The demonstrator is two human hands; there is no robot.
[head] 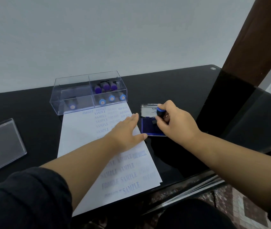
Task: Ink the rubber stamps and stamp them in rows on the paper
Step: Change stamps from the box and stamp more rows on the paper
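A black table (pixel 32 103) is set against a pale wall, with a dark wooden post at the right. A white sheet of paper (pixel 80 129) is laid on the table, printed with rows of blue impressions reading SAMPLE, FRAGILE and others too faint to read. The left hand (pixel 124 129) is pressed flat on the paper, its fingers straight and its thumb reaching the paper's right edge. Just beside that edge an open ink pad (pixel 146 128) is placed, its lid raised at the far side. A rubber stamp (pixel 161 113) with a blue cap is gripped by the curled fingers of the right hand (pixel 176 119); the stamp is held upright over the pad, and its base is seen at the blue ink surface, though contact cannot be confirmed. At the paper's far end a clear plastic box (pixel 88 93) is divided into compartments: one stamp is lying in the left compartment, several in the right. A clear lid (pixel 0 144) is lying at the left, well apart.
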